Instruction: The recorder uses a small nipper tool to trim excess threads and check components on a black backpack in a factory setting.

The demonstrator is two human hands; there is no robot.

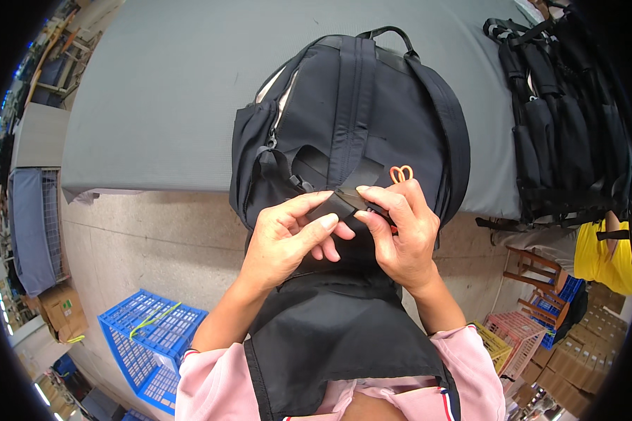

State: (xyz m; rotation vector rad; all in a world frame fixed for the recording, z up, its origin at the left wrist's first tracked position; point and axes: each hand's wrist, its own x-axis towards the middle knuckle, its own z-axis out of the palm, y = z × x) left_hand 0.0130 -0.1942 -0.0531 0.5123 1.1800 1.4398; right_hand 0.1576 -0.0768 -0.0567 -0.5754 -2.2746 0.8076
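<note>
A dark navy backpack [400, 105] lies at the table's near edge, its side zip partly open on a pale lining. Over its lower end, my left hand [277, 235] pinches a folded black webbing strap [335, 205] between thumb and fingers. My right hand [409, 235] grips the same strap close by, fingertips nearly meeting the left ones. Orange loops [402, 173], like small scissor handles, stick out above my right hand; the rest of that tool is hidden. A black buckle [301, 184] hangs on another strap left of my hands.
Grey cloth covers the table [161, 98]. Several black backpacks [555, 112] are piled at its right end. On the floor at left stands a blue plastic crate [144, 344]; a pink crate [516, 333] and cardboard boxes [579, 361] are at lower right. Someone in yellow [600, 256] is at far right.
</note>
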